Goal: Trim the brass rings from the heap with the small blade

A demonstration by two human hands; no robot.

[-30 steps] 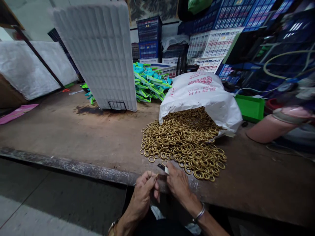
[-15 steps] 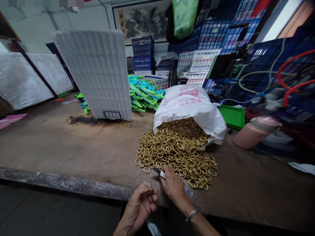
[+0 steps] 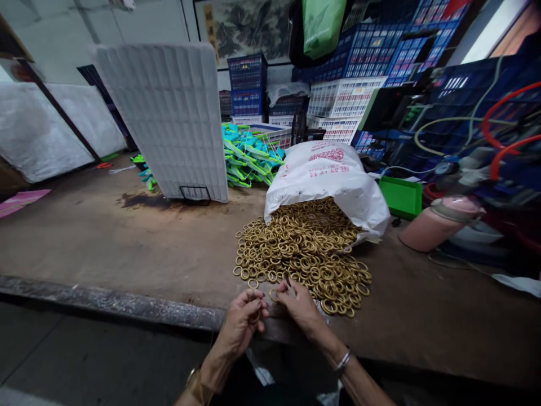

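Note:
My left hand [image 3: 243,324] is closed, with a brass-coloured ring [image 3: 254,317] held in its curled fingers. Just to its right, my right hand [image 3: 302,309] pinches another brass-coloured ring [image 3: 273,295] at its fingertips, close to the left fingers. A small dark-tipped, pale tool [image 3: 291,287] also sits in the right fingers, mostly hidden; its kind cannot be made out. Right behind my hands spreads a heap of similar rings [image 3: 296,248]. The heap spills from the mouth of a white woven sack [image 3: 325,169] lying on its side.
The brown worktable [image 3: 105,242] has a worn front edge near my wrists. A tall white padded panel [image 3: 164,124] stands left, before green-and-blue plastic pieces [image 3: 249,155]. Right are a green tray [image 3: 401,197] and a pink bottle [image 3: 439,223]. Stacked crates [image 3: 346,98] rise behind.
My right hand has drawn back slightly from the heap and now has a ring at its fingertips. My left hand has risen a little and curled its fingers more.

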